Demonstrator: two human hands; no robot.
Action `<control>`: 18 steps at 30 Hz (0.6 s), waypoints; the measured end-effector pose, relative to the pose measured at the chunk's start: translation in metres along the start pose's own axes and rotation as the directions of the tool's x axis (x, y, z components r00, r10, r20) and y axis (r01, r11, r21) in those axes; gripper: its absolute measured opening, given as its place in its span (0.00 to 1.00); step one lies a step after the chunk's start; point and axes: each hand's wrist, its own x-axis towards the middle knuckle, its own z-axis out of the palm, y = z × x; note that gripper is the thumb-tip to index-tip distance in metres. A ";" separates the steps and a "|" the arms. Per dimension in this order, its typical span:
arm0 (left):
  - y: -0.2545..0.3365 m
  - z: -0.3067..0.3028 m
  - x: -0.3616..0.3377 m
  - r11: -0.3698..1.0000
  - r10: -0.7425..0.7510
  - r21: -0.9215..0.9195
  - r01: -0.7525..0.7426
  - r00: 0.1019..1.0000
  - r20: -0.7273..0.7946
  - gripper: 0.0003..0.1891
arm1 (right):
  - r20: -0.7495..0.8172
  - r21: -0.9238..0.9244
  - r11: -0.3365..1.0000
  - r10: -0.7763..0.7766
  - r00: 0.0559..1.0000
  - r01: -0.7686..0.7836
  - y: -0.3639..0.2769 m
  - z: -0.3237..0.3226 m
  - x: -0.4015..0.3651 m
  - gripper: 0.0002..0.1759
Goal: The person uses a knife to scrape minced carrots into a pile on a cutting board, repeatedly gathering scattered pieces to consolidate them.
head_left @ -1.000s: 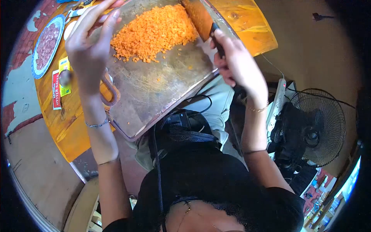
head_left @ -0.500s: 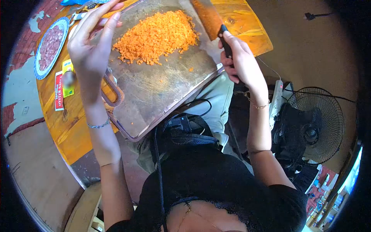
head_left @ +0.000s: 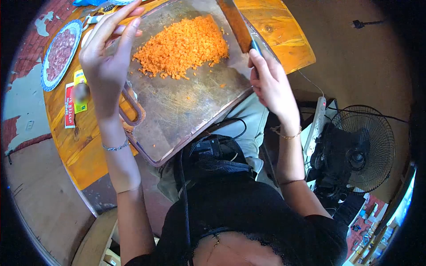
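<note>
Finely chopped orange bits lie heaped on the upper part of a worn cutting board. My right hand is wrapped round the dark handle of a knife, whose wide blade, smeared orange, points up and left at the board's right edge. Raised over the board's left edge is my left hand, fingers apart and nothing between them. It is left of the heap and not touching it. The board's handle loop shows below that hand.
On the wooden table, at the left, are a plate of minced meat, a red oyster sauce packet and a yellow packet. A fan and a power strip are at the right.
The knife and my right hand have shifted slightly left and down, and the blade is more upright. My left hand has barely moved. The view has shifted a little.
</note>
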 end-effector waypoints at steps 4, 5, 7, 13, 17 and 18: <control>-0.010 -0.009 0.003 0.997 -0.019 0.063 0.036 0.966 -0.259 0.14 | 0.199 0.012 0.978 -0.205 0.958 0.207 0.015 -0.024 0.008 0.21; -0.016 -0.016 0.005 0.996 0.028 0.092 0.003 0.945 -0.326 0.14 | 0.233 -0.018 0.951 -0.298 0.926 0.310 0.022 -0.028 0.012 0.21; -0.010 -0.022 0.007 0.998 -0.012 0.049 0.038 0.892 -0.452 0.14 | 0.309 -0.042 0.930 -0.334 0.890 0.364 0.025 -0.036 0.011 0.21; -0.019 -0.024 0.008 0.999 -0.029 -0.028 0.017 0.878 -0.478 0.14 | 0.583 -0.379 0.816 -0.155 0.798 0.435 0.001 -0.067 0.016 0.24; -0.019 -0.019 0.008 0.998 -0.034 -0.063 0.003 0.871 -0.490 0.14 | 0.618 -0.348 0.829 -0.148 0.772 0.438 0.013 -0.057 0.035 0.27; -0.020 -0.018 0.008 0.999 -0.015 -0.051 -0.010 0.877 -0.480 0.14 | 0.611 -0.324 0.842 -0.162 0.775 0.432 0.018 -0.052 0.042 0.27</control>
